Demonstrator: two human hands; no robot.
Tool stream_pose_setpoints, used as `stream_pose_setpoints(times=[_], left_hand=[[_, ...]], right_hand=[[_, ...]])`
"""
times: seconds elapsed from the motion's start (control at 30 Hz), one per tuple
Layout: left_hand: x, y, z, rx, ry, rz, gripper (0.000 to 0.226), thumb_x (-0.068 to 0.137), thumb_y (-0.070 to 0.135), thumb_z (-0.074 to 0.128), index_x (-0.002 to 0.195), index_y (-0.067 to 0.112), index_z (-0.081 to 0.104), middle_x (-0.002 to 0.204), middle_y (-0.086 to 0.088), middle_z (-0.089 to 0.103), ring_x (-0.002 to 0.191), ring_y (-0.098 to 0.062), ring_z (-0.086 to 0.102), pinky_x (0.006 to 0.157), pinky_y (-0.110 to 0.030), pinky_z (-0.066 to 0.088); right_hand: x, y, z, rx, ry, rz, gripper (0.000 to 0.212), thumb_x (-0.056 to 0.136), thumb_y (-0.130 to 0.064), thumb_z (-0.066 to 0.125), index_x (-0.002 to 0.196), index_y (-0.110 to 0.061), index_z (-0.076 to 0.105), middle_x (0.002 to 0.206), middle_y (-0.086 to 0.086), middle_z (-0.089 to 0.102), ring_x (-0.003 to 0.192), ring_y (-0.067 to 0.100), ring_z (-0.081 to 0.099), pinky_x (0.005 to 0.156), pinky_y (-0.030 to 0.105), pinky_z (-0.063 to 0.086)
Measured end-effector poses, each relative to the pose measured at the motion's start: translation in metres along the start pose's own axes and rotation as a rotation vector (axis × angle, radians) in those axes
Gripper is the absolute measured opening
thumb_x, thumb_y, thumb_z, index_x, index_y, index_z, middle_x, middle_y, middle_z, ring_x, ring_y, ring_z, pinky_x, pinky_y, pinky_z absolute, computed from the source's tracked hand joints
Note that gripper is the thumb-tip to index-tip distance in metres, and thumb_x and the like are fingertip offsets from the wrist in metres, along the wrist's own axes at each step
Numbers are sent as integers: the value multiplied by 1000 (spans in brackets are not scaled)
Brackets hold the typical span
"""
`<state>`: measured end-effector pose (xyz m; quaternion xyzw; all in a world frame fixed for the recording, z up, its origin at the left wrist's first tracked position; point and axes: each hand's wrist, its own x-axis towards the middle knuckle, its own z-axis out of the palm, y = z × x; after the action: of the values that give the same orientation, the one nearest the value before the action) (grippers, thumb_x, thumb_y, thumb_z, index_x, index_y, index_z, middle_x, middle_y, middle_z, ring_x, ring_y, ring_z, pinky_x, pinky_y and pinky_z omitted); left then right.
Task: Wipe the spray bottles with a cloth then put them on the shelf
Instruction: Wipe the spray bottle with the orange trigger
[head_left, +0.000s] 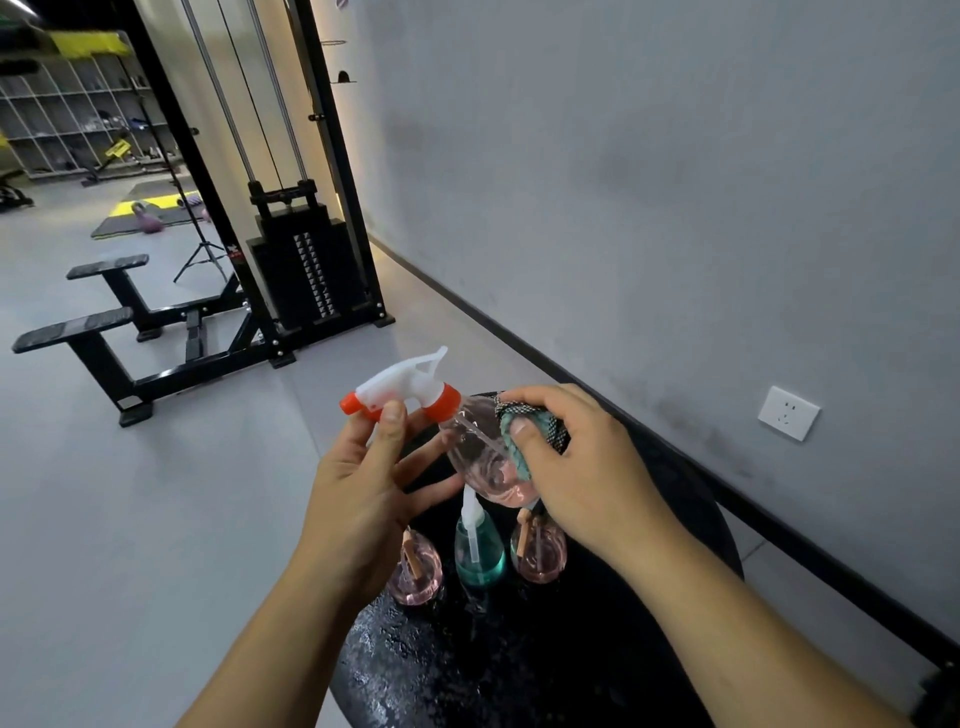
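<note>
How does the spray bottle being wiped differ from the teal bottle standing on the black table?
The held spray bottle is clear pink; the teal bottle is blue-green. The held one lies tilted in the air, left hand at its white and orange trigger head, right hand pressing a cloth on it; the teal one stands upright, untouched, on the black table. Both are see-through with rounded bodies.

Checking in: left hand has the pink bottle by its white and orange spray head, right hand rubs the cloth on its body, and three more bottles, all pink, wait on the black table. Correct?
Not quite. The head view shows the three waiting bottles are not all pink: the middle one is a teal clear plastic spray bottle, between two pink clear plastic bottles on the round black table. The rest stands: left hand, right hand, green cloth.
</note>
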<state>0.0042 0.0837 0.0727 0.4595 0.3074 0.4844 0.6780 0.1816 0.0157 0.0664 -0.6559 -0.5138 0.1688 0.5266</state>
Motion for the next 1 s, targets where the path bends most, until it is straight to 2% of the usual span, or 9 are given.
stream_pose_setpoints(times=[0.13,0.2,0.33,0.47,0.53,0.7,0.8,0.87,1.0], left_hand=[[3,6,-3,-36,29,20,31,111,29,47,136,21,63,126,-9,78,117,-34,74,88,-61,63],[2,6,-1,-44,31,12,30,111,30,46,135,22,63,125,-8,78,117,-33,75,87,-60,63],[1,6,0,-43,38,4,32,111,31,46,138,21,62,126,-9,77,118,-34,74,86,-60,64],[1,10,-2,-62,41,10,33,111,31,47,139,20,61,127,-11,77,118,-34,74,86,-61,63],[0,10,-1,-69,38,9,31,111,31,46,136,21,62,127,-10,77,118,-34,74,87,-61,63],[-1,8,3,-45,58,5,28,110,36,48,132,26,63,128,-9,77,118,-32,74,87,-59,64],[-1,7,9,20,97,35,45,94,46,66,133,23,60,125,-6,77,116,-29,75,86,-57,64],[1,5,9,27,160,37,52,87,47,75,129,22,60,119,-6,78,110,-28,78,84,-56,65],[9,6,1,17,257,-25,42,92,41,79,127,26,60,116,-6,78,100,-25,80,78,-47,66]], right_hand=[[3,5,-6,111,27,134,22,103,-25,60,120,-35,69,117,-15,67,88,5,71,68,22,61],[2,6,-5,146,29,141,22,103,-23,60,119,-34,70,116,-13,67,84,5,71,59,17,58],[-2,2,-4,64,21,29,23,102,-24,62,118,-38,69,120,-21,64,107,-3,62,81,12,54],[0,2,-7,213,14,139,21,102,-23,64,116,-37,71,115,-12,70,80,11,74,64,30,64],[0,0,-7,260,25,176,20,102,-23,64,114,-37,72,113,-9,72,75,19,75,64,40,65],[-2,1,-3,267,74,132,20,101,-22,64,112,-36,72,115,-8,70,82,3,72,59,26,62],[-4,3,1,171,81,34,22,100,-22,65,114,-38,72,118,-16,66,106,2,67,81,25,61],[-8,0,4,102,55,-41,24,100,-20,65,116,-37,71,117,-22,63,112,0,62,86,21,59],[-16,-2,9,76,-58,-109,29,99,-19,66,119,-40,70,122,-25,58,117,9,60,83,39,63]])
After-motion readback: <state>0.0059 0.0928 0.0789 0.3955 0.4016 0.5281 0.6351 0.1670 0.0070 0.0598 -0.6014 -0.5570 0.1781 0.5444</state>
